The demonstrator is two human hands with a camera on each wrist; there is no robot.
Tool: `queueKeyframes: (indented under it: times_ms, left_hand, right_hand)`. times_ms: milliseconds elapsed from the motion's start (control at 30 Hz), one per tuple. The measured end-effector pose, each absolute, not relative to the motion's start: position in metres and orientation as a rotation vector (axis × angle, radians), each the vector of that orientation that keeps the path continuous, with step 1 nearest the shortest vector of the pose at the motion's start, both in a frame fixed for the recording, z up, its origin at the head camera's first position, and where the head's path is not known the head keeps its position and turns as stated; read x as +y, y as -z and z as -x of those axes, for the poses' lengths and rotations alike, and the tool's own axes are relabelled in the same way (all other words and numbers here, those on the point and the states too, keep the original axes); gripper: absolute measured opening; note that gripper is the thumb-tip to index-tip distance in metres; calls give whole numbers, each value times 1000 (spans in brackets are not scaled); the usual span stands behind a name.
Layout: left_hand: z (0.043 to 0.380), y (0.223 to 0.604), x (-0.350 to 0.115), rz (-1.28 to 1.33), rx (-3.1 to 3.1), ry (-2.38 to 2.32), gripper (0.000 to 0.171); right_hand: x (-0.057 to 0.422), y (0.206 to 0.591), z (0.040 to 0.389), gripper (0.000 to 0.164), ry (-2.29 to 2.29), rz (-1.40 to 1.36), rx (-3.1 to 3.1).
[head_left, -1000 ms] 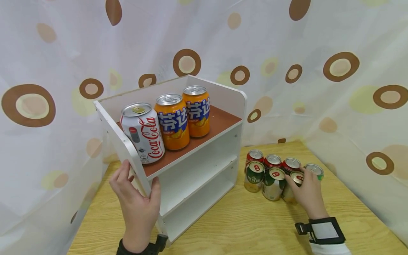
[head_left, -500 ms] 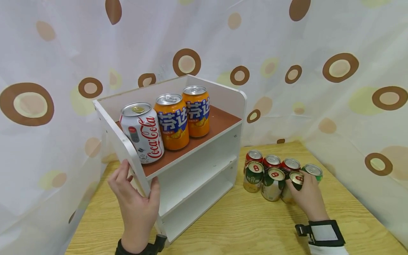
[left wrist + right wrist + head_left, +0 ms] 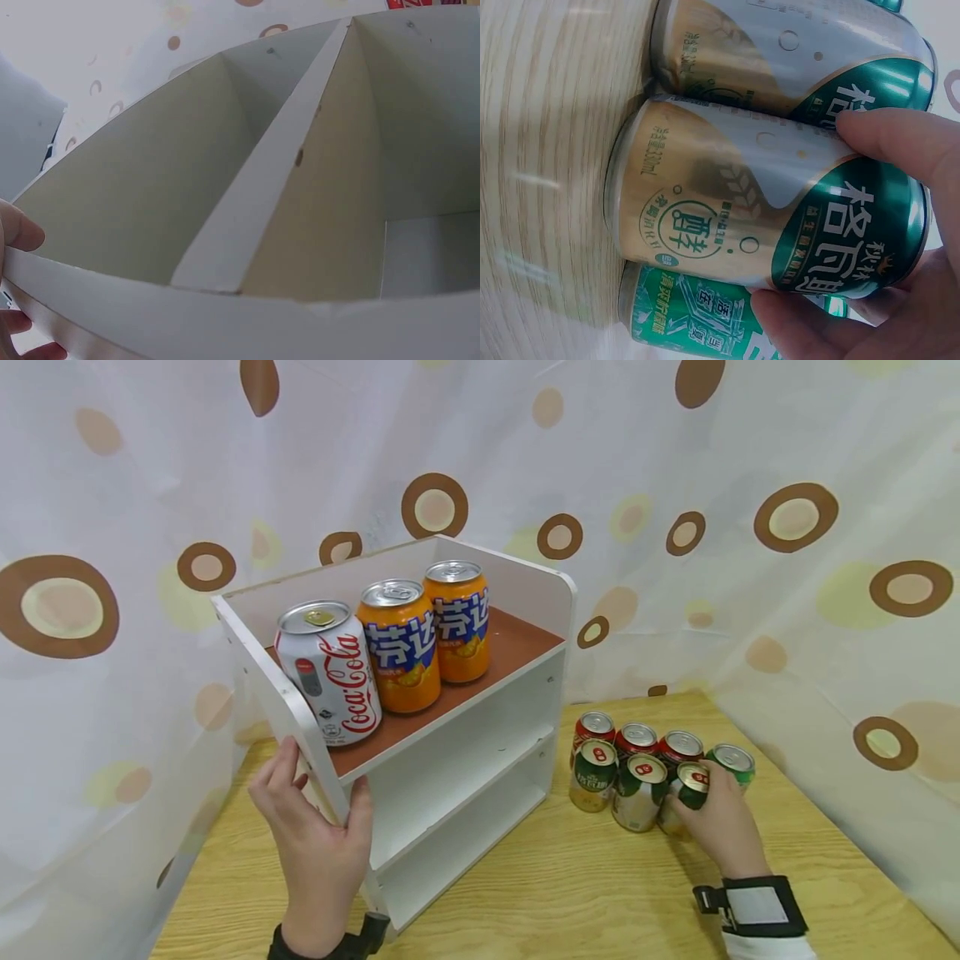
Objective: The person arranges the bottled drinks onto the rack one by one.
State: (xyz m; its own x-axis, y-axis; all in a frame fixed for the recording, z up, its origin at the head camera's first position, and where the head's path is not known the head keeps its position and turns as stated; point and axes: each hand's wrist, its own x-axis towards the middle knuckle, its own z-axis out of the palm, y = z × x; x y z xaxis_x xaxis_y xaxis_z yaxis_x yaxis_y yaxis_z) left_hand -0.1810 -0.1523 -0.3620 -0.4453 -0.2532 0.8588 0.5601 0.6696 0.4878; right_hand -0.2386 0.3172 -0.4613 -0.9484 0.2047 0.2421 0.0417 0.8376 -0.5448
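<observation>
My left hand point(image 3: 318, 843) grips the left side panel of a white shelf unit point(image 3: 450, 760), thumb inside and fingers outside; the left wrist view shows its bare compartments and a few fingertips at the panel edge. Away to the right, my right hand point(image 3: 720, 827) pinches the upper part of a green, gold and silver drink can point(image 3: 765, 202) between thumb and fingers. This can stands at the right end of a front row, beside two matching cans, one of them a middle can point(image 3: 639, 793). A green can point(image 3: 733, 760) stands just behind my fingers.
On the shelf's brown top stand a white Coca-Cola can point(image 3: 330, 677) and two orange cans point(image 3: 401, 647). Several red cans point(image 3: 636, 739) form a back row on the wooden table point(image 3: 570, 877). A patterned sheet point(image 3: 510, 443) hangs behind.
My right thumb and fingers have closed in on the right-hand gold and green can, lower around its rim. The left hand keeps its hold on the shelf. The head view has shifted slightly.
</observation>
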Motion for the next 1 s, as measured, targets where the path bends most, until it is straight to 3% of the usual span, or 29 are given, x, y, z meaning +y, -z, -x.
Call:
queueKeyframes:
  times_ms: [1000]
  left_hand:
    - [184, 364, -153, 257, -1765, 943, 74]
  right_hand:
    - [319, 470, 238, 77, -855, 207, -2660]
